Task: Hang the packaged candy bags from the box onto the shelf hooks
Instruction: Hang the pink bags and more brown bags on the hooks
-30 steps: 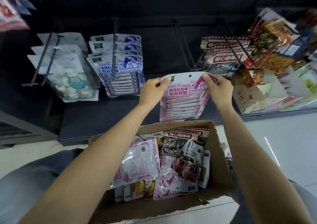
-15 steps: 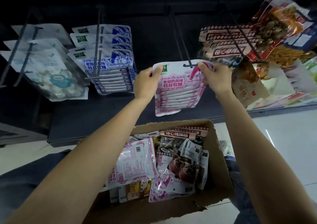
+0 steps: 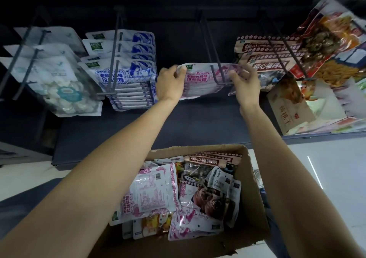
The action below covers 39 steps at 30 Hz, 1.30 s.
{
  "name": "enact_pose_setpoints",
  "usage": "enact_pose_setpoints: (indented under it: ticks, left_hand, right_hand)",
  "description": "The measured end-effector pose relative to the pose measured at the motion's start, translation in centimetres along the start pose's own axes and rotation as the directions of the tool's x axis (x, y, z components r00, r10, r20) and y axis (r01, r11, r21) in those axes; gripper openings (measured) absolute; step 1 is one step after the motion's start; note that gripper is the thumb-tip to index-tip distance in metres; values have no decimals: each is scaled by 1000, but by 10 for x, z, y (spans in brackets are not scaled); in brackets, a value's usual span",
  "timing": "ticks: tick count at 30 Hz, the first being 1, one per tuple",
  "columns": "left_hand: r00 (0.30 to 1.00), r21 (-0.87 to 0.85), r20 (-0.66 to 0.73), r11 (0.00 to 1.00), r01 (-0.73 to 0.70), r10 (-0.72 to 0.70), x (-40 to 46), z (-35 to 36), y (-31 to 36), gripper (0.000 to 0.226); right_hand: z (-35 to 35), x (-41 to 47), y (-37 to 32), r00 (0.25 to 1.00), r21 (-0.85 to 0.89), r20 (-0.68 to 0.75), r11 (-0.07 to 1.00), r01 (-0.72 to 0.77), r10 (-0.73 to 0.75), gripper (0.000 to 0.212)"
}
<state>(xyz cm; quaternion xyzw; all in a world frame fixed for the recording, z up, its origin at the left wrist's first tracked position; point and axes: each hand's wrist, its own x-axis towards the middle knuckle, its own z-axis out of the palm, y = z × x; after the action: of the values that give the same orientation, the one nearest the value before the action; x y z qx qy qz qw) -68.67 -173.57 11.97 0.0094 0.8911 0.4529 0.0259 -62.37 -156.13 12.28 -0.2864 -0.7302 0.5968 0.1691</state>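
- Head view: your pink candy bag point(image 3: 204, 79) runs left to right, top edge up and tilted toward the back of the shelf, between your hands on the middle hook point(image 3: 214, 60).
- Your left hand point(image 3: 170, 85) pinches its left corner; your right hand point(image 3: 244, 85) pinches its right.
- A second ago it hung flat below the hook tip; now the hook passes through it.
- The box point(image 3: 255, 194) sits below.

The middle hook point(image 3: 214, 60) has open dark space on both sides, so a hand fits there. The blue bags point(image 3: 126, 75) crowd the left side and the brown bags point(image 3: 263, 60) crowd the right. Below, the dark shelf point(image 3: 198, 123) is bare. The box point(image 3: 255, 198) is packed full of bags.
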Motion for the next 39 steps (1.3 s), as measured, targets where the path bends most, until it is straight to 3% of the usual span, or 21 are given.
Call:
enact_pose_setpoints:
  ticks: [2, 5, 10, 13, 16, 18, 20, 23, 25, 28, 32, 34, 36, 39]
  left_hand:
    - [999, -126, 36, 992, 17, -13, -3, -1, -7, 31]
    - [993, -263, 111, 965, 2, 28, -15, -7, -19, 41]
    - [982, -227, 152, 971, -73, 109, -45, -30, -40, 42]
    - [956, -69, 36, 955, -288, 291, -87, -52, -74, 28]
    - [880, 232, 29, 853, -467, 474, -132, -70, -123, 22]
    - [878, 372, 90, 802, -467, 470, -152, -80, -161, 20]
    - [935, 486, 130, 801, -350, 330, -163, -90, -197, 24]
    - [983, 622, 184, 772, -130, 18, -167, -104, -236, 50]
    - [968, 683, 230, 725, -91, -95, -164, -110, -250, 60]
    - [956, 718, 273, 684, -129, -107, -163, -115, -260, 63]
    - [948, 705, 306, 690, -166, -84, -166, -120, -262, 60]
    - [960, 665, 281, 725, -182, -17, -170, -122, -258, 55]
    - [966, 624, 257, 759, -183, 21, -178, -122, -252, 47]
    - [943, 562, 285, 827, -17, -174, -191, -114, -251, 37]
  right_hand:
    - [1, -8, 4, 999, 40, 33, 999, -23, 22, 62]
    - [2, -24, 11, 995, 17, 104, 1000, -9, 7, 64]
    - [7, -70, 26, 968, -167, 239, 978, 123, -80, 47]
    - [15, -119, 52, 911, -313, 362, 895, 318, -197, 29]
    - [28, -165, 92, 827, -434, 538, 788, 436, -161, 19]
    - [39, -187, 121, 758, -533, 651, 686, 496, -43, 22]
    - [50, -200, 148, 705, -606, 700, 614, 506, 110, 27]
    - [66, -209, 179, 656, -709, 662, 586, 392, 362, 35]
    - [78, -212, 198, 640, -760, 620, 551, 346, 454, 40]
    - [99, -212, 224, 636, -800, 556, 554, 232, 536, 47]
    - [120, -211, 246, 662, -722, 327, 630, -286, 674, 66]
    - [125, -211, 252, 633, -671, 252, 603, -430, 732, 78]
    - [123, -214, 251, 611, -701, 233, 566, -433, 757, 80]
    - [116, -228, 236, 701, -760, 208, 564, -323, 682, 64]
